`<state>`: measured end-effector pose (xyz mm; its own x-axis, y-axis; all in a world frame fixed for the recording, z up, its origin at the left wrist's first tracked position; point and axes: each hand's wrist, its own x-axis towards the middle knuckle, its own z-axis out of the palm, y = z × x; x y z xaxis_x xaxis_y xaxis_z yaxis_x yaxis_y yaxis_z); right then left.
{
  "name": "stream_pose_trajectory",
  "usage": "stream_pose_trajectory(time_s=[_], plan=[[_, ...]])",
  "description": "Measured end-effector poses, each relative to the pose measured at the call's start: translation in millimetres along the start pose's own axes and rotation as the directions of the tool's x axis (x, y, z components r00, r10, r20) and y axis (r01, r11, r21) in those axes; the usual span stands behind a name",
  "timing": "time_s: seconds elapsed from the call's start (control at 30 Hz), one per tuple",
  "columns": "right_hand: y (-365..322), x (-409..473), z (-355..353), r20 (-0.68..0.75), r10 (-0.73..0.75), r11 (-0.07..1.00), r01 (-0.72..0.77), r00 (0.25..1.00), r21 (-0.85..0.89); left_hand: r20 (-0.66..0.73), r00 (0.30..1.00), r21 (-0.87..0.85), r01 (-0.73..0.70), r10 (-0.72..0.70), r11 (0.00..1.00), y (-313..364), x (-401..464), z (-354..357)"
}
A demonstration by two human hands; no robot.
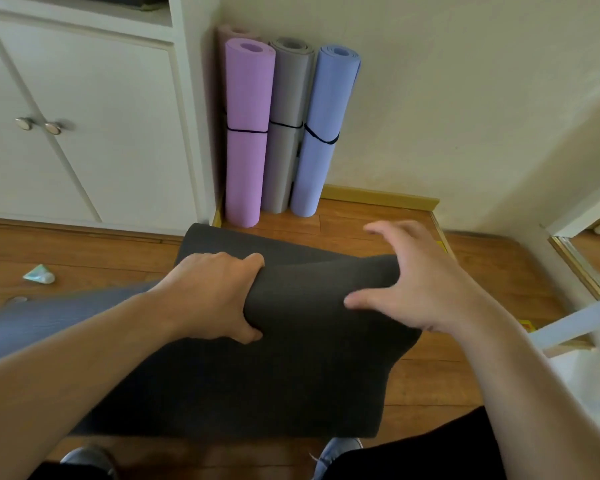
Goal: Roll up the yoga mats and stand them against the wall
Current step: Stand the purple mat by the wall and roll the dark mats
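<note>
A dark grey yoga mat (pixel 291 375) lies on the wooden floor in front of me, its far end folded over. My left hand (pixel 212 296) grips that raised fold, fingers curled over it and thumb underneath. Beside it, my right hand (pixel 416 285) hovers over the fold's right end with fingers spread and loosely bent, holding nothing. Against the wall stand rolled mats bound with black straps: a purple mat (pixel 246 133), a grey mat (pixel 286 126) and a blue mat (pixel 321 133), with a pale pink roll (pixel 229 32) behind them.
A white cabinet (pixel 84 133) with two round knobs fills the left. Another blue-grey mat (pixel 49 317) lies flat at left under my forearm. A small crumpled wrapper (pixel 39 274) sits on the floor. A mirror frame (pixel 582 268) leans at right. My shoes show at the bottom.
</note>
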<state>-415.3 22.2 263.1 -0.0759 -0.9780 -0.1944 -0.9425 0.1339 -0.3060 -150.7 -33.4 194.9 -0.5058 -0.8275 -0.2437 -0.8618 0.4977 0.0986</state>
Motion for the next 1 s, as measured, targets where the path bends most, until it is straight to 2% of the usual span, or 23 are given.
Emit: stream_pose_trajectory(time_s=[0.07, 0.13, 0.27, 0.43, 0.53, 0.67, 0.87, 1.0], plan=[[-19, -8, 11, 0.049, -0.172, 0.917, 0.178, 0.984, -0.358, 0.03, 0.999, 0.006, -0.014, 0.013, 1.0, 2, 1, -2], [-39, -11, 34, 0.105, -0.295, 0.815, 0.307, 0.95, -0.492, 0.016, 0.999, 0.032, -0.03, 0.029, 0.999, 5, 1, -6], [-63, -5, 67, 0.1, -0.402, 0.776, 0.397, 0.91, -0.491, -0.001, 0.996, 0.062, -0.087, 0.087, 0.994, 15, 0, -6], [-52, 1, 67, 0.022, -0.448, 0.765, 0.396, 0.894, -0.508, -0.037, 0.995, -0.029, -0.092, 0.091, 0.995, 13, -5, -6], [-34, 7, 54, -0.047, -0.463, 0.763, 0.371, 0.885, -0.529, 0.024, 0.997, -0.089, -0.065, 0.067, 0.994, -10, -15, -21], [-10, 12, 39, -0.149, -0.446, 0.784, 0.305, 0.882, -0.54, 0.109, 0.994, -0.142, 0.038, -0.023, 0.989, -42, -28, -41], [-8, 8, 46, -0.106, -0.376, 0.804, 0.268, 0.92, -0.53, 0.044, 0.999, -0.025, 0.032, -0.031, 0.999, -27, -23, -34], [-25, -5, 53, -0.023, -0.394, 0.759, 0.311, 0.919, -0.572, 0.022, 0.999, -0.006, 0.039, -0.039, 0.999, -27, -23, -38]])
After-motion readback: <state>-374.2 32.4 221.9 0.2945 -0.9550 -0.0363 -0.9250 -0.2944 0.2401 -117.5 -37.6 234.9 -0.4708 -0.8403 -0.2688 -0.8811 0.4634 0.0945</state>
